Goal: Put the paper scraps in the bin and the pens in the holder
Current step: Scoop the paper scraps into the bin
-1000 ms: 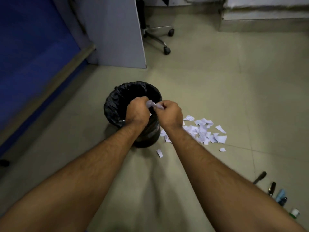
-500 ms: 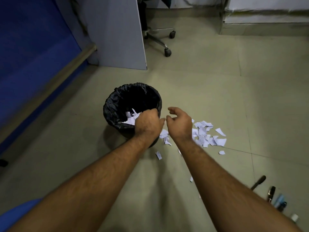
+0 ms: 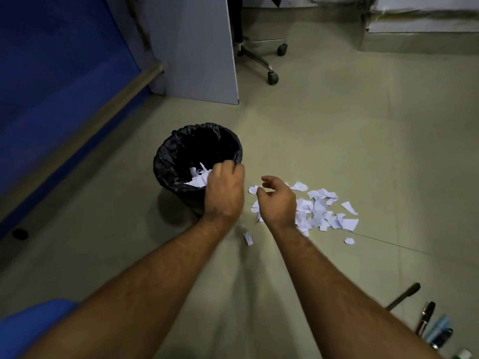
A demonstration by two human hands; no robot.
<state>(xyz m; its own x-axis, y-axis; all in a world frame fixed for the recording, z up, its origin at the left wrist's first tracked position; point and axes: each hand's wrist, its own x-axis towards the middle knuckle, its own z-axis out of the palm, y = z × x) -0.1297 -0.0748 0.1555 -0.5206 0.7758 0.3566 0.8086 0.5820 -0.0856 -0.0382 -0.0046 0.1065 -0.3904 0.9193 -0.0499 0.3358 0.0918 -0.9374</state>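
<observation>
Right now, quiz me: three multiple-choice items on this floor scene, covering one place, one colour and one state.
1. The main pile of paper scraps lies: A) right of the bin B) inside the bin C) behind the bin
2. The bin liner is: A) white B) black C) blue
3. The right hand is: A) gripping a pen B) open and empty C) flat on the floor

Answers: 1 A, the scraps spread on the floor to the bin's right; 2 B, the bag looks black; 3 B, its curled fingers hold nothing.
</observation>
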